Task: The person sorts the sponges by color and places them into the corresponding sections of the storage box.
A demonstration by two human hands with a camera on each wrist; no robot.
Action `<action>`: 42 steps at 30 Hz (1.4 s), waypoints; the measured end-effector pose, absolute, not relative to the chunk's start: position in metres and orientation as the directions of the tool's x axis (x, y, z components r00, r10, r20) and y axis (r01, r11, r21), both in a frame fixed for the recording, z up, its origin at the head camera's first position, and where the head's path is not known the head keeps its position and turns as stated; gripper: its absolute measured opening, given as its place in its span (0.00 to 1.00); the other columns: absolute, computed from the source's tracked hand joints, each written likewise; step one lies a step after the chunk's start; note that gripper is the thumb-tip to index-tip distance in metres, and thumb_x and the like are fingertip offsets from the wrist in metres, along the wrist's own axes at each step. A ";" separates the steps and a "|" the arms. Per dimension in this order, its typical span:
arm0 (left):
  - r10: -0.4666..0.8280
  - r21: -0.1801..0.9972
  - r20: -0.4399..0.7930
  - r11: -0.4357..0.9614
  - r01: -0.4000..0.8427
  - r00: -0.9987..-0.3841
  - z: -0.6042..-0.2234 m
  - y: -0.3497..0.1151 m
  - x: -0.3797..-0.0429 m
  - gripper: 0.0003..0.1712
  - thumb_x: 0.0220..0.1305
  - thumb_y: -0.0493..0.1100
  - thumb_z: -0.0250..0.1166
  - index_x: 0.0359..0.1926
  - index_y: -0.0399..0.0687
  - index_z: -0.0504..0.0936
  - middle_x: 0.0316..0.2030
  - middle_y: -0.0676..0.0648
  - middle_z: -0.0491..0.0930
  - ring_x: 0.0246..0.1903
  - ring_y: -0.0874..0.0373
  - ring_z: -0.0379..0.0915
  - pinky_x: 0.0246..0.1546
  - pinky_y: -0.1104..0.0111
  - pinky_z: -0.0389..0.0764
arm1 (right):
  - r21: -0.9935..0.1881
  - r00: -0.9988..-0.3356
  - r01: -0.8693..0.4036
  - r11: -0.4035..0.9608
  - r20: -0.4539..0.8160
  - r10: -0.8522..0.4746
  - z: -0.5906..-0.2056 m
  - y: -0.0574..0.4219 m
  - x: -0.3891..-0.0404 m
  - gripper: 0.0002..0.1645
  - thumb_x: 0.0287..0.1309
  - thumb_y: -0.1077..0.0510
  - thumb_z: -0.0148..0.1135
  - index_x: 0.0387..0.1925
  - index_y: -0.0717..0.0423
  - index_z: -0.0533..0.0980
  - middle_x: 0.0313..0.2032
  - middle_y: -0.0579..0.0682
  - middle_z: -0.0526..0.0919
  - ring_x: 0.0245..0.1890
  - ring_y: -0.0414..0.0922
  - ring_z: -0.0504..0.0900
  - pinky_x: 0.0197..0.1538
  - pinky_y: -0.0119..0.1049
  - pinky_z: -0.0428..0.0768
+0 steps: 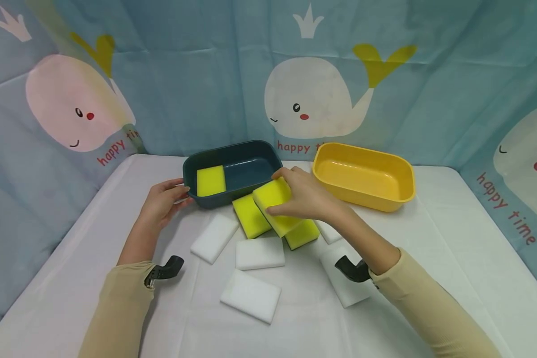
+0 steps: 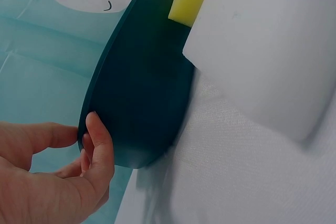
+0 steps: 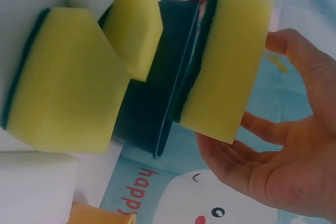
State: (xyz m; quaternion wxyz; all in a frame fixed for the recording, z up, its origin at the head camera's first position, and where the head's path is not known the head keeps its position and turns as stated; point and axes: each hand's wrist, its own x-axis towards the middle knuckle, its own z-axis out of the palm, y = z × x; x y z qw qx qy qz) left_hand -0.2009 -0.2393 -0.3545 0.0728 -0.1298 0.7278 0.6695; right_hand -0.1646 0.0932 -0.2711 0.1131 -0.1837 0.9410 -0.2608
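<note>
With right fingers (image 1: 281, 208), gripping yellow scouring sponge (image 1: 272, 193); with left fingers (image 2: 102, 153), pinching dark-teal tub (image 1: 219, 200) near far edge of worktop (image 1: 313, 328).

We see the right hand (image 3: 291, 174) gripping a green-backed yellow sponge (image 3: 226, 66) before the dark tub (image 3: 144, 111), by the table's (image 3: 94, 174) edge. Two more yellow sponges (image 3: 68, 82) overlap in our view, near a white block (image 3: 31, 190) and an orange tub (image 3: 100, 215).

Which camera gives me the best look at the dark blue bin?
The head view: it shows the dark blue bin from above, with a yellow sponge inside. The left wrist view shows its outer wall and the left hand; the right wrist view, just part of it behind sponges.
</note>
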 end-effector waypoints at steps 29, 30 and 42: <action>-0.084 0.956 -0.280 0.063 -0.285 -0.956 -0.355 -0.241 -0.201 0.35 0.81 0.39 0.55 0.81 0.33 0.55 0.56 0.45 0.70 0.40 0.65 0.77 0.43 0.79 0.85 | -0.560 -0.926 -0.252 0.789 -0.097 -0.365 -0.261 0.048 -0.221 0.45 0.64 0.46 0.74 0.74 0.60 0.67 0.65 0.58 0.76 0.59 0.52 0.74 0.65 0.44 0.79; -0.084 0.956 -0.279 0.063 -0.285 -0.957 -0.355 -0.241 -0.201 0.35 0.81 0.39 0.55 0.81 0.33 0.55 0.56 0.45 0.70 0.40 0.66 0.77 0.42 0.79 0.85 | -0.563 -0.927 -0.249 0.788 -0.097 -0.362 -0.261 0.047 -0.223 0.45 0.64 0.46 0.74 0.74 0.60 0.67 0.65 0.58 0.76 0.59 0.52 0.74 0.65 0.45 0.79; -0.081 0.959 -0.267 0.079 -0.273 -0.960 -0.357 -0.242 -0.202 0.35 0.81 0.40 0.55 0.81 0.33 0.55 0.57 0.43 0.70 0.40 0.66 0.77 0.45 0.78 0.86 | -0.556 -0.936 -0.230 0.798 -0.099 -0.338 -0.259 0.033 -0.244 0.45 0.66 0.43 0.72 0.74 0.61 0.66 0.67 0.57 0.75 0.61 0.52 0.75 0.67 0.45 0.78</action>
